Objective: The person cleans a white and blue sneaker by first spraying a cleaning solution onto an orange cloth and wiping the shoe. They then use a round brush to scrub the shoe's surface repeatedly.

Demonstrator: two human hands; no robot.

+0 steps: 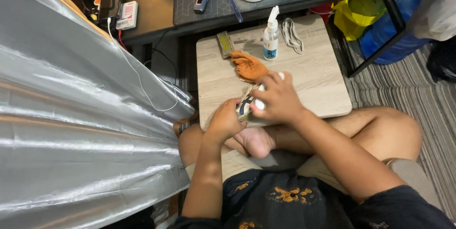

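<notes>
Both hands meet at the near edge of the small wooden tabletop [323, 91]: left hand [224, 121] curled around one white-and-navy shoe [245, 105], right hand [278, 98] closed over a white object on it. Behind lie one orange cloth [248, 65], one spray bottle [270, 39], one coiled lace [291, 34], one brush [225, 44].

Matt wood-grain table [318, 82], glossy silver sheet [71, 115], orange cloth [248, 66].

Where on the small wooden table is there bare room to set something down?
Table: bare right half, from white laces down to the near edge, and a left strip below the yellow brush. Crowded: spray bottle, orange cloth, both hands on the shoe.
</notes>
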